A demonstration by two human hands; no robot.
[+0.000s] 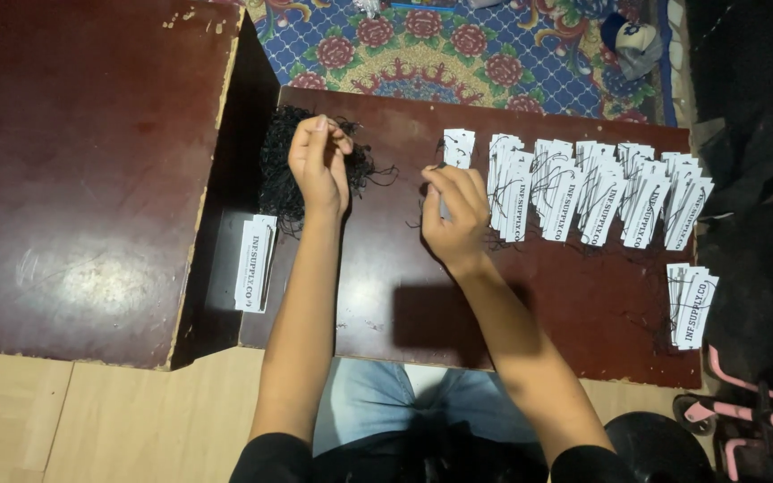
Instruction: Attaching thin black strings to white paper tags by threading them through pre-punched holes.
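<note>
My left hand [319, 163] rests on a heap of black strings [281, 170] at the left end of a low dark wooden board [404, 304], fingers pinched on some strands. My right hand [454, 207] pinches a white paper tag [457, 148] and a thin black string near the board's middle. To its right lie several overlapping rows of white printed tags with strings [597, 190].
A small stack of white tags [255, 262] lies at the board's left edge, another stack [691, 305] at the right. A bigger dark red table [73, 170] stands to the left. A patterned rug [458, 45] lies beyond. Pink sandals [726, 420] sit at the lower right.
</note>
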